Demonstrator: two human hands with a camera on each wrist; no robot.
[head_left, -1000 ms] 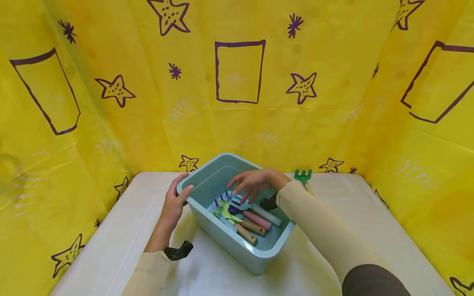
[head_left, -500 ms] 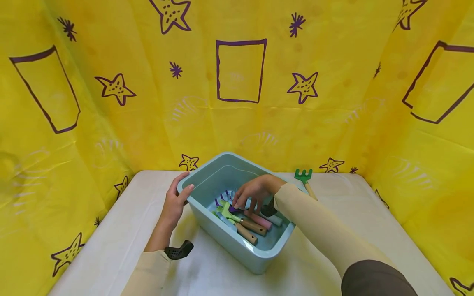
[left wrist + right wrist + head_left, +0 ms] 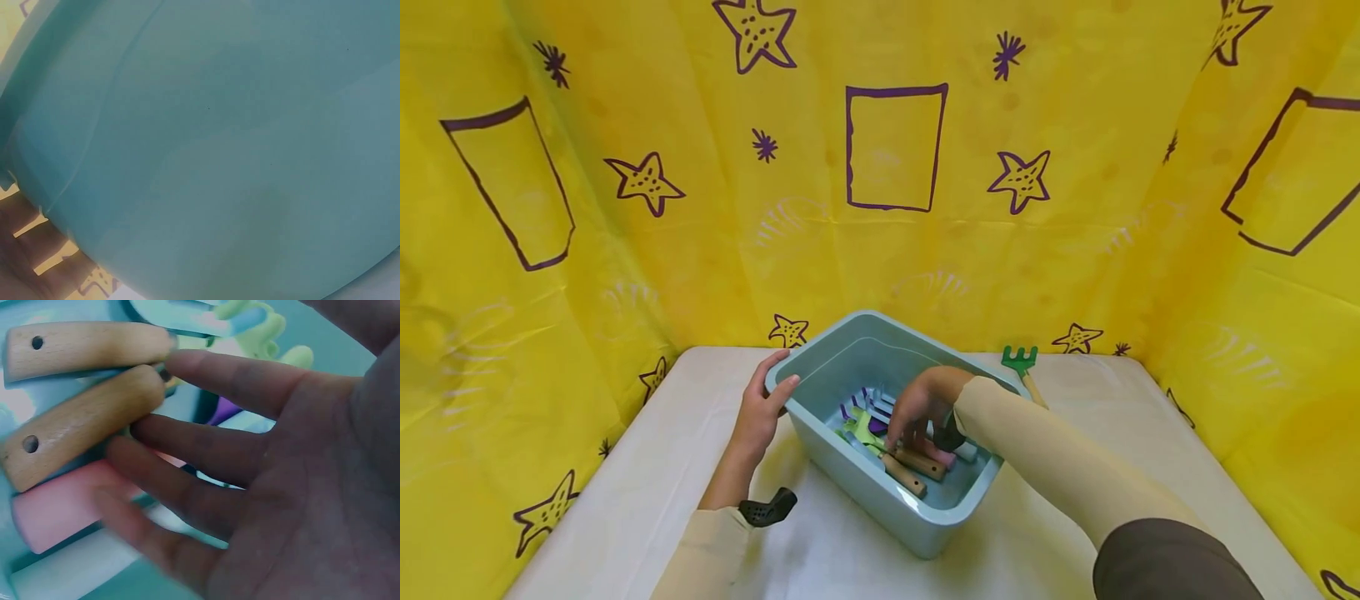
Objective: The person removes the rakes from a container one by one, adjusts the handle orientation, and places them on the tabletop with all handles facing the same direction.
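A light blue plastic bin (image 3: 857,467) stands at an angle on the white table. My left hand (image 3: 758,421) grips its left corner, thumb over the rim and fingers against the outside wall (image 3: 206,156). Inside lie several small garden tools: two with wooden handles (image 3: 81,350), one with a pink handle (image 3: 72,506), one with a pale handle (image 3: 75,569). A light green tool head (image 3: 860,429) and purple tines (image 3: 853,407) show beyond. Down in the bin, my right hand (image 3: 925,404) has its fingers spread over the handles, the index fingertip at the wooden ones; nothing is held.
Behind the bin's right side, a green hand rake (image 3: 1020,360) with a wooden handle lies on the white table (image 3: 1105,417), partly hidden by the bin and right sleeve. Yellow patterned cloth (image 3: 895,275) walls the back and both sides.
My right hand has gone lower into the bin and come nearer the wooden handles, over the pink and pale ones. The left hand keeps its grip on the corner.
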